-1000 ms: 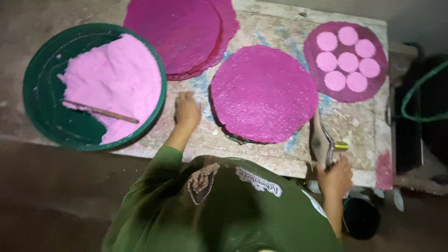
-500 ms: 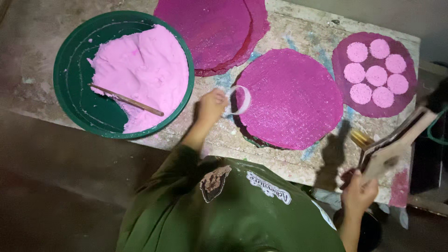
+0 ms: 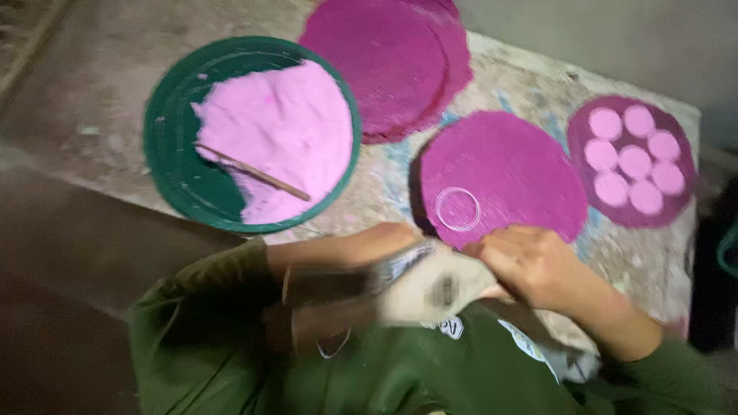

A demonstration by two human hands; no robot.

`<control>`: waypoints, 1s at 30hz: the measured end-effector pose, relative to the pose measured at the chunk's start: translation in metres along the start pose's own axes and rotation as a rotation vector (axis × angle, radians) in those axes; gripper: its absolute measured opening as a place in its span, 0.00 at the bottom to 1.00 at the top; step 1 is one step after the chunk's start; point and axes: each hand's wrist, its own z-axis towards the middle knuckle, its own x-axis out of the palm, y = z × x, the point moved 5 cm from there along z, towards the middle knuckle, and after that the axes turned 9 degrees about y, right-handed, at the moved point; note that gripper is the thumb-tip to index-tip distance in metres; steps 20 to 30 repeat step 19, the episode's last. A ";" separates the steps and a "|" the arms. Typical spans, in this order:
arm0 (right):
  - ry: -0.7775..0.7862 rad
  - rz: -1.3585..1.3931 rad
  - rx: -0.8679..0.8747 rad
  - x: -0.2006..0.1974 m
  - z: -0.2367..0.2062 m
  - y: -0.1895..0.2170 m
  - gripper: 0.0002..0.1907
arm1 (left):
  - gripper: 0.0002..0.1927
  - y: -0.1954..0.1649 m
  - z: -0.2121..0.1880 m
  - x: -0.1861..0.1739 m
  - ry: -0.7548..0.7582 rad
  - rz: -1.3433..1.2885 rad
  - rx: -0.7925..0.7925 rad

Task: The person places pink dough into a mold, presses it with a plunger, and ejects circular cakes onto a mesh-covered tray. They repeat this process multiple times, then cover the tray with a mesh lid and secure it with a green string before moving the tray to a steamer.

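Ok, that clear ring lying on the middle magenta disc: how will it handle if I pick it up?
The clear ring looks thin and hollow, so probably very light. It lies flat on the magenta disc, so it should not roll unless stood on edge. Its low rim may be fiddly to pinch. Both the left hand and right hand are on a blurred tool.

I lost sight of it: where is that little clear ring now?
In the head view, the clear ring lies flat on the near edge of the middle magenta disc, just beyond the two hands, right of the green basin.
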 end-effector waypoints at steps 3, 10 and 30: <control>0.106 -0.122 -0.364 -0.022 0.069 0.011 0.23 | 0.22 -0.007 -0.045 -0.013 -0.030 0.001 -0.032; 0.536 0.510 -0.333 0.010 0.175 0.026 0.22 | 0.18 -0.005 -0.146 -0.039 -0.160 0.326 -0.422; 0.372 0.779 -0.377 0.066 0.215 -0.033 0.26 | 0.16 -0.005 -0.249 -0.091 -0.297 0.083 -0.606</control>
